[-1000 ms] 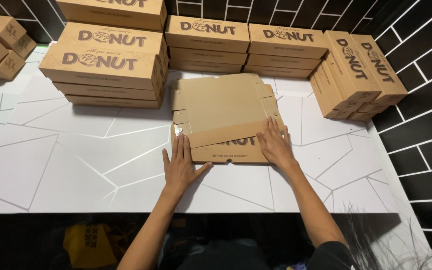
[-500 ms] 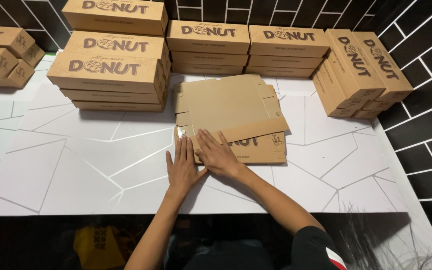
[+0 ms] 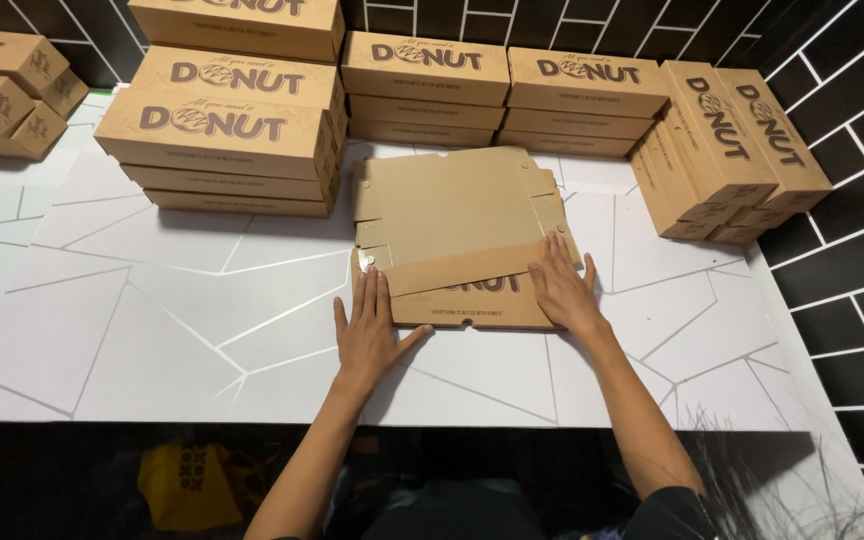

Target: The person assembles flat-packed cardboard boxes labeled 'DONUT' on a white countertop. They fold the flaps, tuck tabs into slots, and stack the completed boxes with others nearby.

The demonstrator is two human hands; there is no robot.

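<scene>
While both hands press flat, fingers spread, left hand [image 3: 370, 335] and right hand [image 3: 562, 288] pin a flat cardboard box [image 3: 457, 235] near the bench [image 3: 132, 320] front edge.

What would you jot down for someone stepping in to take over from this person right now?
Left hand: flat, palm down, on the near left corner of the flat cardboard box blank.
Right hand: flat on the blank's near right end, pressing the folded strip.
The blank lies on the white table, unassembled; its near long flap is folded over.
Done: that one fold. Left: the other flaps and tabs lie flat.
Stacks of closed boxes stand along the table's back and right side.
</scene>
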